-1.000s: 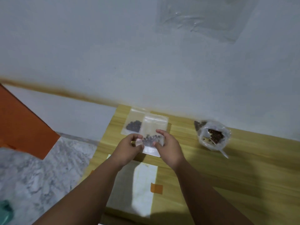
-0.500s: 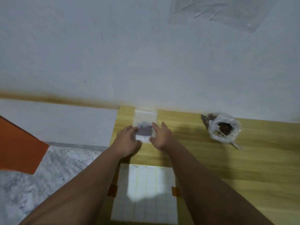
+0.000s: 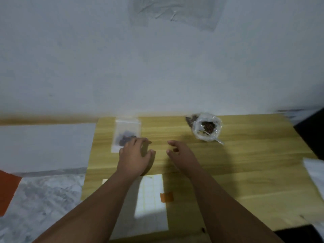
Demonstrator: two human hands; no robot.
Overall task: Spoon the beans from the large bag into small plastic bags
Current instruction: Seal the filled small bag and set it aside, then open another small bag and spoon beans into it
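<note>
A small clear plastic bag [image 3: 126,133] with dark beans in its lower half lies flat at the back left of the wooden table [image 3: 245,163]. My left hand [image 3: 135,157] hovers just in front of it, fingers loosely curled and empty. My right hand [image 3: 182,155] is beside it over the bare wood, also loose and empty. The large open bag of beans [image 3: 206,128] stands at the back right, with a spoon [image 3: 213,137] sticking out of its front.
A white gridded sheet [image 3: 150,199] taped with an orange tab [image 3: 166,197] lies at the table's front. A white paper corner [image 3: 315,171] shows at the right edge. The wall runs close behind the table; marble floor lies to the left.
Both hands let go of the small filled bag, which now lies at the back left, and drew back toward me. The camera view shifted right.
</note>
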